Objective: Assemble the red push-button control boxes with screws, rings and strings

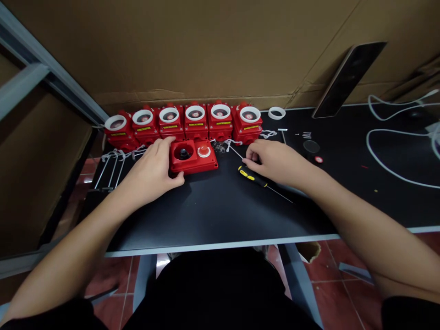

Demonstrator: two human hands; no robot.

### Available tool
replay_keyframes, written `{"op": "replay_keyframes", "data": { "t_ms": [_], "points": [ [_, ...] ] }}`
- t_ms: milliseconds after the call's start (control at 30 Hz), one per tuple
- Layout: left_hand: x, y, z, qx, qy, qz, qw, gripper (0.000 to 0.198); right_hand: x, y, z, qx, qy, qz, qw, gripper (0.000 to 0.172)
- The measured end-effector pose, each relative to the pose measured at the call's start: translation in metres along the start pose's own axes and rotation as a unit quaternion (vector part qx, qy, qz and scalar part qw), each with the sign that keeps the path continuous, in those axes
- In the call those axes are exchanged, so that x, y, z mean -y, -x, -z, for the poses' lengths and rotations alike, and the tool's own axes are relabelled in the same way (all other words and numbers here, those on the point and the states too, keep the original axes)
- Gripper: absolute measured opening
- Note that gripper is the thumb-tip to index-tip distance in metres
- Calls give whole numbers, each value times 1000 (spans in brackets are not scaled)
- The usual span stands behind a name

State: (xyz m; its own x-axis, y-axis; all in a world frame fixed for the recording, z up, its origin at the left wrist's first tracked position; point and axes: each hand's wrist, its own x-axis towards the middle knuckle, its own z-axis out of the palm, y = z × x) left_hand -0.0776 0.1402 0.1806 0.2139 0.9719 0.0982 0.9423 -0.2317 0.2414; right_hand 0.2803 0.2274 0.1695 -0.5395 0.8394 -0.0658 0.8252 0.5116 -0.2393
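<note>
My left hand (pixel 156 162) grips the left end of a red cover (pixel 193 166), thumb in front and fingers behind. The cover has a round dark opening and a red button (pixel 204 151) in a white ring. My right hand (pixel 264 158) is closed, thumb and fingers pinching the end of a thin metal rod (pixel 236 151); white cord lies at the rod's far end. Just below this hand a black and yellow screwdriver (pixel 252 176) lies on the table. Behind both hands stands a row of several red boxes (pixel 195 128) with white rings on top.
On the black table (pixel 206 215) lie a loose white ring (pixel 277 113), small screws (pixel 306 135), a clear disc (pixel 311 146) and a red-and-white round piece (pixel 318 159). Metal rods with cord (pixel 110 169) rest at left. White cable (pixel 388 172) curls at right; a dark panel (pixel 349 80) leans against cardboard.
</note>
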Motion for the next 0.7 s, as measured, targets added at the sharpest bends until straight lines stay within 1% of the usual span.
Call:
{"op": "replay_keyframes", "data": {
  "t_ms": [100,167,233,300,400,467,533,567,633,700],
  "points": [
    [1,0,-2,-8,0,-7,1000,94,1,-1,2,14,-24,-5,1000,12],
    [2,0,-3,-16,3,-12,1000,92,-1,0,5,21,-33,-6,999,8],
    [2,0,-4,-18,3,-11,1000,93,-4,3,9,25,-32,-8,999,7],
    [1,0,-4,-15,0,-8,1000,94,-5,6,13,38,-22,-18,999,10],
    [1,0,-4,-13,-1,-5,1000,94,-4,10,21,64,2,-53,997,14],
    [1,0,-3,-14,-2,-6,1000,94,-3,12,27,62,16,-76,995,16],
    [1,1,-3,-15,-2,-8,1000,93,-3,13,35,47,5,-86,995,20],
    [2,1,-3,-14,-2,-7,1000,92,-3,13,38,41,-18,-86,995,22],
    [2,2,-4,-13,-2,-6,1000,92,-5,13,42,42,-100,-78,991,21],
    [3,3,-5,-14,-2,-7,1000,93,-5,12,42,76,-217,-67,971,15]
  ]
}}
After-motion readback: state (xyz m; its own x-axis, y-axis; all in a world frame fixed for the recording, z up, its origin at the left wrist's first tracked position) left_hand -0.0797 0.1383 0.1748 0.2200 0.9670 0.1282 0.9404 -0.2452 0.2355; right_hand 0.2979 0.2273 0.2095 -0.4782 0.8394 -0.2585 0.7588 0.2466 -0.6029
